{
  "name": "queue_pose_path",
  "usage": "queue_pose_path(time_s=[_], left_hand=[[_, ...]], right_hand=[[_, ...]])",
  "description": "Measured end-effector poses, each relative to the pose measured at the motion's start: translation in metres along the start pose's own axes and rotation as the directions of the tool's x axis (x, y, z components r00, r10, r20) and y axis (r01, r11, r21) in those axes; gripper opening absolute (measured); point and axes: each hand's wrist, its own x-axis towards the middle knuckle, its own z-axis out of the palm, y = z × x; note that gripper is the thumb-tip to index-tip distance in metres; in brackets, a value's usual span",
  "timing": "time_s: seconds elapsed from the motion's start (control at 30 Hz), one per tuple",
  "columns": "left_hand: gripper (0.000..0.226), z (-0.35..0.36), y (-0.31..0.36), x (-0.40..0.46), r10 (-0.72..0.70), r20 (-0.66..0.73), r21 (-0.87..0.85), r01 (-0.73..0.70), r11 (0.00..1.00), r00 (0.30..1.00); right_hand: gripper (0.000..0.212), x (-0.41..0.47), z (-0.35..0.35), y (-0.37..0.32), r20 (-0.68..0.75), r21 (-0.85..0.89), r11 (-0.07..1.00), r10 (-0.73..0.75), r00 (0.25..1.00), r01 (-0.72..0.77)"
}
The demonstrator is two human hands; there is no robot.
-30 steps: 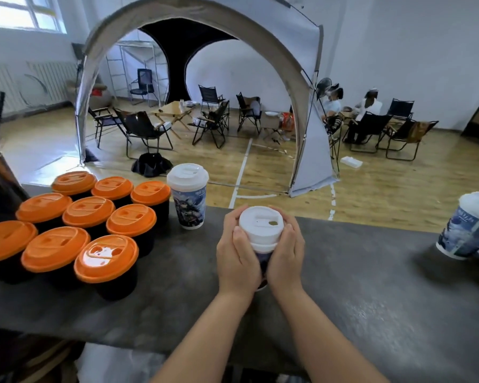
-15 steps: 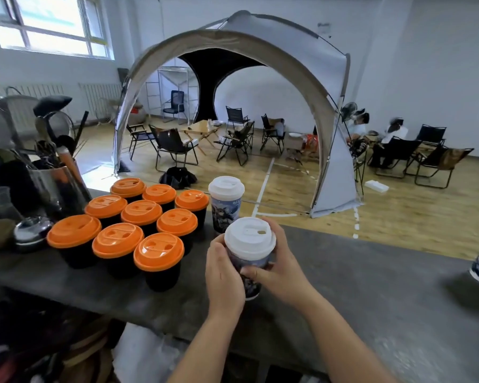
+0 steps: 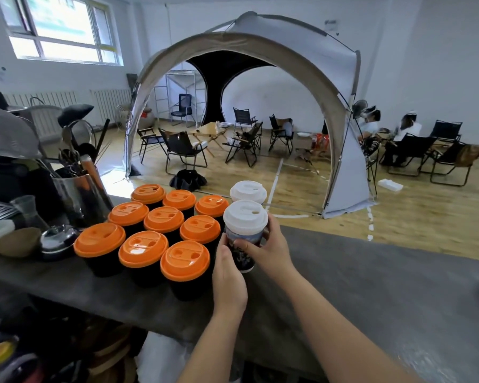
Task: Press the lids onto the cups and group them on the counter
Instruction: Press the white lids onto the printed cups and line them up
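Both hands hold one printed cup (image 3: 242,246), already capped with a white lid (image 3: 245,217), at the right edge of the group on the grey counter (image 3: 371,286). The left hand (image 3: 228,280) curls around the cup's near side, and the right hand (image 3: 271,251) wraps the far side with its thumb across the print. A grip from both sides likely keeps the tall cup upright and lets it be steered into a tight gap. I cannot tell whether its base touches the counter or hangs just above it. It sits just in front of a second white-lidded cup (image 3: 248,191), so the two white ones appear to be forming their own column beside the nine orange-lidded black cups (image 3: 163,225), which stand in three neat rows, close together. Placing like with like, and close together, fits the grouping part of the task; the lid looks seated level, so pressing seems done for this cup.
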Motion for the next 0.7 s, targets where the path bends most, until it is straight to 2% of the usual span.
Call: queue_pose_path(time_s=[0.3, 0.5, 0.7], left_hand=[[0.048, 0.006, 0.001, 0.009, -0.015, 0.031, 0.003, 0.015, 1.0, 0.999], [0.048, 0.005, -0.012, 0.009, 0.048, 0.034, 0.083, -0.05, 0.995, 0.998], [0.05, 0.007, -0.012, 0.005, 0.006, 0.04, 0.094, -0.009, 0.996, 0.999]], right_hand=[[0.074, 0.014, 0.013, 0.002, -0.013, -0.016, 1.0, 0.007, 1.0, -0.008], [0.073, 0.009, 0.011, 0.004, -0.052, -0.016, 1.0, 0.012, 0.999, -0.013], [0.075, 0.005, 0.01, 0.004, -0.067, -0.013, 1.0, 0.002, 0.998, -0.003]])
